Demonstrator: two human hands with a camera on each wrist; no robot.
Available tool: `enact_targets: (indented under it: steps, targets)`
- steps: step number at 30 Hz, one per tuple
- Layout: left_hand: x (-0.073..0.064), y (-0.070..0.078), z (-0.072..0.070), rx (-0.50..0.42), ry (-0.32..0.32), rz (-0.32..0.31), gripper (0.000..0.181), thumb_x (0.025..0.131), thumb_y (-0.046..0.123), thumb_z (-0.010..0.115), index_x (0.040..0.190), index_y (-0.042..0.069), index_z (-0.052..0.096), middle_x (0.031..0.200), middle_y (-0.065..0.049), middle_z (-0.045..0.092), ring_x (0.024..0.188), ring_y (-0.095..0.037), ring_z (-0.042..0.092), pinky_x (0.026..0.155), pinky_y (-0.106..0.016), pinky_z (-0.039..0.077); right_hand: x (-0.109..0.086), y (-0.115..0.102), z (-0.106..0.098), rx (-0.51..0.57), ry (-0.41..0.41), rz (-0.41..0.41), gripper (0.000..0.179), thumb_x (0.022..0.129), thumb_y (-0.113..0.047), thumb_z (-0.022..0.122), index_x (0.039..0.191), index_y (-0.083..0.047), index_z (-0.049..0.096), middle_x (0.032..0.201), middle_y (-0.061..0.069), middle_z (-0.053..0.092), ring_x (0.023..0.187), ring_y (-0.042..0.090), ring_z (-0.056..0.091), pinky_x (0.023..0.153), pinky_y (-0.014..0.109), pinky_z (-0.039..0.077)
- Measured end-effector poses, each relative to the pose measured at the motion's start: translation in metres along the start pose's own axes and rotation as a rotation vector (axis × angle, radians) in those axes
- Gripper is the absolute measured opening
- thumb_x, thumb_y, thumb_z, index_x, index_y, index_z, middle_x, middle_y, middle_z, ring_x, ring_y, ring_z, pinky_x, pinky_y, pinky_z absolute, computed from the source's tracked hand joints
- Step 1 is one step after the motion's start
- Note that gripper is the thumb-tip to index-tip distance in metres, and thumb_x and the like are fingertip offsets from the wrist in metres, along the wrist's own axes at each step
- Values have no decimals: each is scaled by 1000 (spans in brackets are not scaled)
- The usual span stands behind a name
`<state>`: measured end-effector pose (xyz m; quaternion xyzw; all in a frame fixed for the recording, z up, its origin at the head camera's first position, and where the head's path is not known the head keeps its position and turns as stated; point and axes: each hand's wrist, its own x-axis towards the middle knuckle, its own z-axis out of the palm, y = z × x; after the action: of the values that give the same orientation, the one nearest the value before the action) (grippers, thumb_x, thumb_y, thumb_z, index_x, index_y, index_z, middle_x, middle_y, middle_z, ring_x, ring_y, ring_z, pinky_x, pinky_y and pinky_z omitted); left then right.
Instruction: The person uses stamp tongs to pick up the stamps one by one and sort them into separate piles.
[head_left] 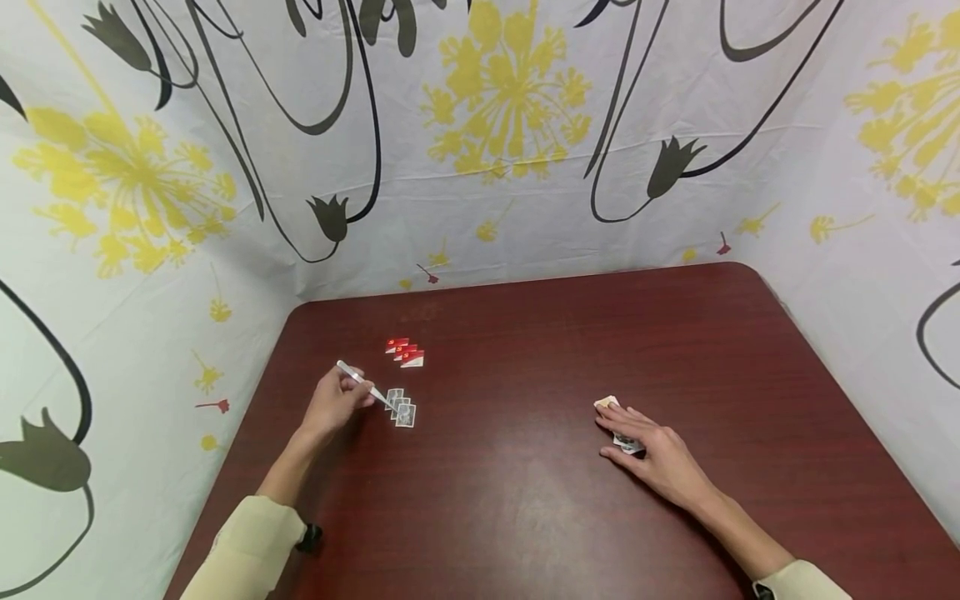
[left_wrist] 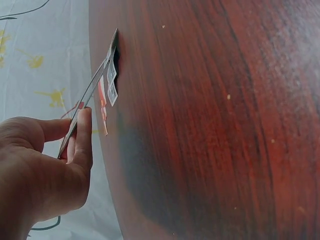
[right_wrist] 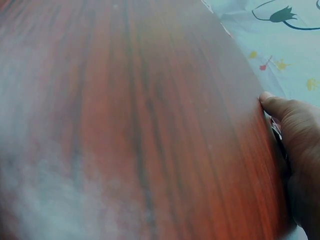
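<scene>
My left hand (head_left: pixel 332 405) pinches a pair of metal tweezers (head_left: pixel 351 372) between thumb and fingers. The tweezer tips overlap a cluster of small grey stamps (head_left: pixel 406 416) with white borders, which lie partly over one another on the table. In the left wrist view, the tweezers (left_wrist: pixel 93 82) reach along these stamps (left_wrist: pixel 112 90). Over on the right, my right hand (head_left: pixel 663 457) lies palm down with fairly straight fingers over another small group. A pale stamp (head_left: pixel 604 402) shows past its fingertips, and a grey stamp (head_left: pixel 628 445) peeks out beside the thumb. The rest of that group is hidden.
Several red and white stamps (head_left: pixel 412 359) lie overlapping behind the grey cluster. The dark reddish wooden table (head_left: pixel 510 492) has rounded far corners. White cloth (head_left: pixel 510 225) with yellow and grey flower prints hangs around its back and sides.
</scene>
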<state>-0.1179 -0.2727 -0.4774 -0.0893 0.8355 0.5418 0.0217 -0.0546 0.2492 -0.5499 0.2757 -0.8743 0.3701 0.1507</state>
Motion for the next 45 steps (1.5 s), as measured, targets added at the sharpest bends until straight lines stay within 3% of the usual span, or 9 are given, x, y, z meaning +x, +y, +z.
enact_targets:
  steps: [11,23,31,39,45]
  targets:
    - [-3,4,-3,-3,14,6,36,104,2,67,131,-14,49,93,-22,69,75,-17,72,79,-36,69,0,0,0,-2,-3,7,53,81,-13,94,130,-5,75,142,11,68,134,42,60,126,23,33]
    - [-6,4,-1,111,26,65,29,104,4,68,126,-9,53,92,-19,70,79,-24,75,78,-39,70,0,0,0,3,-10,3,52,83,-14,93,131,-5,75,142,12,67,134,42,60,126,22,33]
    - [-6,9,-5,96,38,135,27,103,-1,68,122,-11,53,92,-22,71,75,-19,74,77,-41,70,-1,1,0,11,-10,-4,54,82,-12,93,131,-3,74,143,13,66,135,42,59,127,27,33]
    - [-4,15,-12,117,72,134,28,104,4,68,124,-9,54,95,-22,72,75,-21,76,75,-36,70,-1,3,1,13,-6,-5,55,81,-11,94,131,-3,74,143,12,67,134,41,60,126,28,34]
    - [2,23,-9,32,129,132,31,104,6,67,127,-10,53,100,-25,72,75,-15,76,78,-33,69,0,3,0,18,-3,-4,55,80,-11,94,131,-3,75,142,12,67,134,41,60,126,26,34]
